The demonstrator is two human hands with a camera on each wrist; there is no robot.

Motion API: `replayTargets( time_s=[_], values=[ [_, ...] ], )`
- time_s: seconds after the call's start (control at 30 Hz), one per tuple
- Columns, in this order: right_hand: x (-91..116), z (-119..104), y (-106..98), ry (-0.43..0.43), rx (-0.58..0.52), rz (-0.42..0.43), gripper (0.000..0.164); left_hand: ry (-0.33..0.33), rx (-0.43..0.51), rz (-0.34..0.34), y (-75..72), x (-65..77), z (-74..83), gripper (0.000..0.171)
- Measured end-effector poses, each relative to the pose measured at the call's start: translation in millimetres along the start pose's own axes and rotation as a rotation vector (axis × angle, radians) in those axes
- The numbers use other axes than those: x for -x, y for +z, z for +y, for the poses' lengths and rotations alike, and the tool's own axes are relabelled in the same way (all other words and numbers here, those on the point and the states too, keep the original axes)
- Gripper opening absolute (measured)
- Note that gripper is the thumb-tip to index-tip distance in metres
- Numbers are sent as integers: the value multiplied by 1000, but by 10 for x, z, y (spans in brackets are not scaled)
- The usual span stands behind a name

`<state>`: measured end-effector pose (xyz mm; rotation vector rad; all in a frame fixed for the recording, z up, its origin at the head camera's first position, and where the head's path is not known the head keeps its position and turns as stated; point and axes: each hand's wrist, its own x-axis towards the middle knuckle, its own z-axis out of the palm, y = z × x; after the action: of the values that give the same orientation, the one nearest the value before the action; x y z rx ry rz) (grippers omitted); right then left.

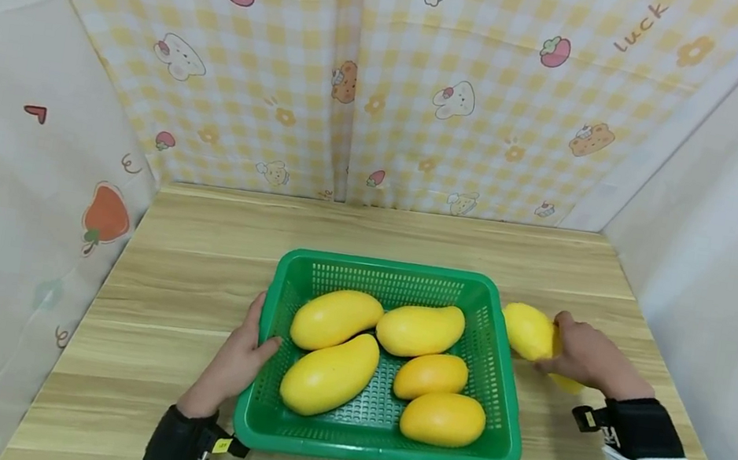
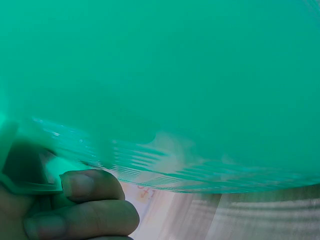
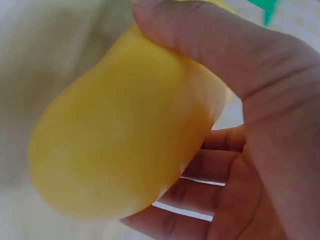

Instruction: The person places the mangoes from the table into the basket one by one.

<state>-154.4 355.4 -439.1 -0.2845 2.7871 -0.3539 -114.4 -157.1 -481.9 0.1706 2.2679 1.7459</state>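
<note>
Smooth yellow mango (image 1: 529, 331) gripped in right hand (image 1: 582, 356), just beside green basket (image 1: 265, 397) right rim. Five more mangoes (image 1: 328, 372) inside. Left hand (image 1: 235, 359) clasping left rim. Bare wooden table (image 1: 194, 252) beyond.

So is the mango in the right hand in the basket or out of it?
Out. The right hand grips the mango just beyond the right rim of the green basket.

Six yellow mangoes (image 1: 336, 319) — five in one green basket (image 1: 496, 360), one outside — two hands (image 1: 235, 359).
</note>
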Motion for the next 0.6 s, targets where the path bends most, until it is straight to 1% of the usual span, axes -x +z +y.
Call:
replayTargets(
  time_s=[0.1, 0.23, 0.43, 0.6],
  values=[
    [43, -21, -151, -6, 24, 45, 78, 1, -7, 3, -5, 5, 4, 69],
    [79, -42, -304, -12, 52, 61, 78, 3, -10, 3, -12, 11, 0, 69],
    [137, -97, -467, -52, 85, 100, 82, 21, -6, -8, -9, 7, 4, 69],
    [188, -219, -572, -85, 118, 148, 81, 25, 5, -10, -3, 5, 11, 69]
  ],
)
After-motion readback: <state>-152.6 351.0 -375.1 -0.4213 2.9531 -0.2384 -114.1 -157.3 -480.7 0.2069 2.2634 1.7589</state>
